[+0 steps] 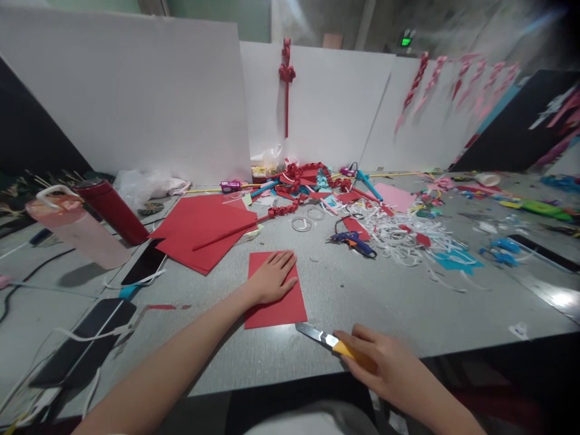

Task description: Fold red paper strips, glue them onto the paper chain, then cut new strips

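My left hand (273, 277) lies flat with its fingers stretched out on a red sheet of paper (276, 314), pressing it to the grey table (254, 356). In my right hand (385, 359) is a yellow utility knife (347, 351), its blade out and pointing left. The blade tip is just below the sheet's lower right corner, close to the table's front edge. Whether the blade touches the table, I cannot tell. Farther back on the left lies a stack of larger red sheets (199, 223), with a thin red stick (226, 232) across it.
A blue glue gun (356, 241) lies beside a heap of white paper strips (403, 232). To the left stand a pink bottle (81, 232) and a red flask (113, 211), near a phone (144, 263) and a black power bank (86, 341) with cables. White panels (326, 103) border the back.
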A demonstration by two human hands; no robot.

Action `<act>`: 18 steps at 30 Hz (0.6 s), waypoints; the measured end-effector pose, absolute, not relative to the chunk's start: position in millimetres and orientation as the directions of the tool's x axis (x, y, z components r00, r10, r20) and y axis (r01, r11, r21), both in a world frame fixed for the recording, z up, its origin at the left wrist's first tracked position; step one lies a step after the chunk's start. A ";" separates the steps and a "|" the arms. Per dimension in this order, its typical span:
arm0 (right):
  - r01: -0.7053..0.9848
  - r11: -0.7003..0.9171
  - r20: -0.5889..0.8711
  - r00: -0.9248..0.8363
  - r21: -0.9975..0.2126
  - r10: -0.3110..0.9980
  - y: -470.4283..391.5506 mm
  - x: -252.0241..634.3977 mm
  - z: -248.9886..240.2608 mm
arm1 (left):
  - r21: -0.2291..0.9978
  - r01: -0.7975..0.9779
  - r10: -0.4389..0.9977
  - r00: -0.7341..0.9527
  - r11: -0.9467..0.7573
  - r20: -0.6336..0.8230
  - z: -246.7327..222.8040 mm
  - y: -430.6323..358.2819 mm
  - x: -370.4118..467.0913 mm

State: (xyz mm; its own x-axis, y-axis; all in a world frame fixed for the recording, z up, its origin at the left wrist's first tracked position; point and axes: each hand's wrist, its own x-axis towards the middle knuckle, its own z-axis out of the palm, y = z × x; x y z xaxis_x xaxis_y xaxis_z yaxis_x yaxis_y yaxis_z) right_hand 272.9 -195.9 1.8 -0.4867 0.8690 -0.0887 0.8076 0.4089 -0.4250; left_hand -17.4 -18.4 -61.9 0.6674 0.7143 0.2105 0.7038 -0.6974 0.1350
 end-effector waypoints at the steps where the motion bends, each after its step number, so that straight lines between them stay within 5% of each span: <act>1: 0.806 0.409 -0.090 -0.489 -0.428 0.868 -195.4 274.0 1.0 | 0.137 0.703 0.714 0.668 -0.698 0.210 -61.9 -18.3 -17.5; 18: 0.792 0.425 -0.042 -0.490 -0.438 0.871 -189.6 287.9 1.4 | 0.126 0.704 0.713 0.672 -0.699 0.199 -60.8 -19.1 -18.0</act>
